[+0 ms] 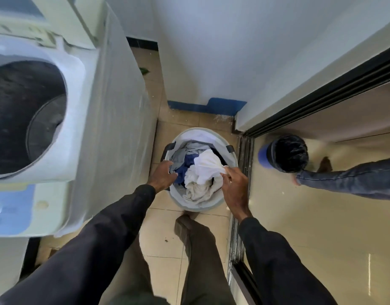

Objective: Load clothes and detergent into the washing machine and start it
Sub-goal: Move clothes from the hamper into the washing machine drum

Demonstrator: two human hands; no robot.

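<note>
- Pinching a fold of the white garment (204,166) between curled fingers and thumb, the right hand (233,186) works at the right side of the laundry basket (196,208); the left hand (162,175) reaches over the basket's left rim with fingers loosely spread, their tips touching the grey cloth (178,158) without closing on it.
- Filling the left of the view, the top-loading washing machine (79,119) stands with its lid raised; its dark drum (20,111) holds no clothes that can be seen, and its side looks wrapped in clear film.
- At the machine's near edge lies a pale blue control panel (11,208), too blurred to read.
- Beige floor tiles (165,227) run between the machine and the dark sliding-door track (244,172) on the right.
- Beyond the track, another person's leg in blue jeans (354,179) crosses the glossy floor.
- Round and pale, the basket sits on the tiles just beside the machine and against the track, in front of the wearer's brown trouser leg (196,238).
- Near the jeans stands a blue bin with a black liner (288,154).
- Inside the basket the clothes are heaped: white on the right, a dark blue piece (185,168) in the middle, grey on the left.
- By the far wall a small green scrap (144,71) lies on the floor.
</note>
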